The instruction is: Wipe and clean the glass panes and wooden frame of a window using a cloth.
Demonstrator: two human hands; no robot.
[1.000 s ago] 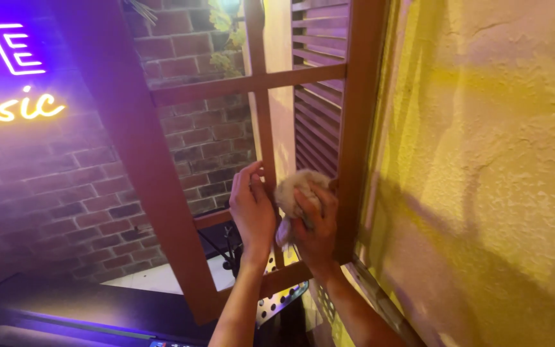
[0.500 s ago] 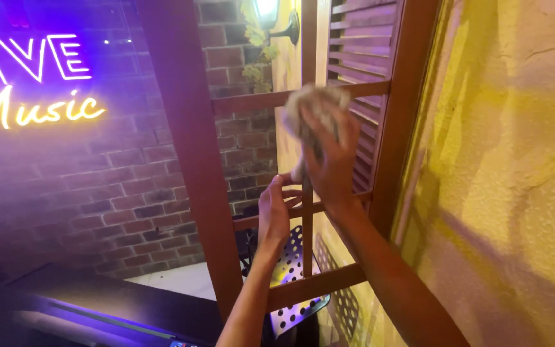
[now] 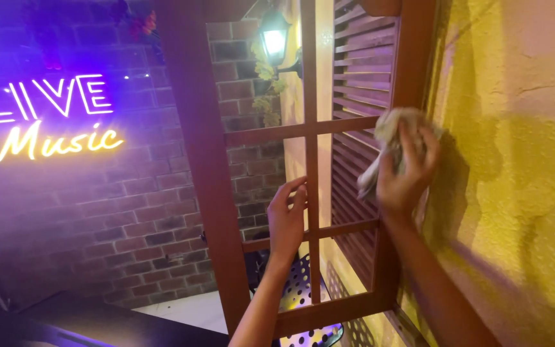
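while wiping in hand, right hand (image 3: 405,172) clenched on crumpled cloth (image 3: 390,138), upper right of frame, pressed to right upright of brown window frame (image 3: 412,71). left hand (image 3: 286,218) released, fingers resting on centre bar. judged midway: upper frame untouched, no dirt discernible.

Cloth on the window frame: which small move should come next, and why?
Probably slide the cloth on down the frame's right upright. The right hand presses it there, just above the middle crossbar, while the left hand steadies the centre bar; the length below looks unwiped.
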